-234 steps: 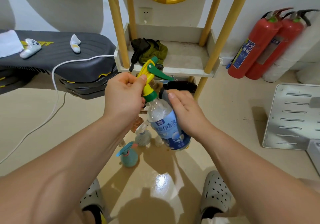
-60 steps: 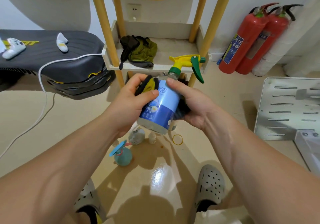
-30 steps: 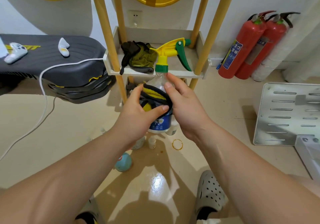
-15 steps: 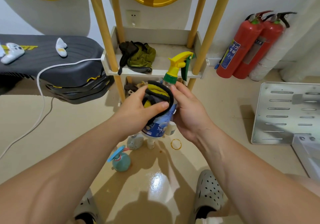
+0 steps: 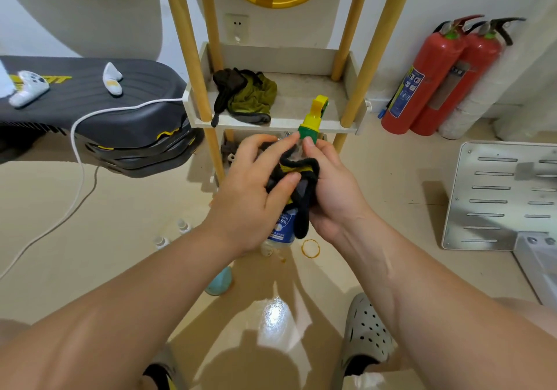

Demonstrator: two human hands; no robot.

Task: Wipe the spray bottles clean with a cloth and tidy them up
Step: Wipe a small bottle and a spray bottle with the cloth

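I have the bottle upright in mid-air, just near of the shelf. Left hand grips the cloth against it; right hand curls round the neck. Slick plastic (cloth loosely bunched) could slip and drop onto the teal bottle.

Bright, even indoor light from overhead — a white glare patch burns on the glossy floor low in the frame, ringed by soft, overlapping shadows cast by the forearms. The wide lens bows the shelf posts outward, tilts the fire extinguishers at the right edge and swells the forearms at the bottom corners. Detail is slightly soft throughout.
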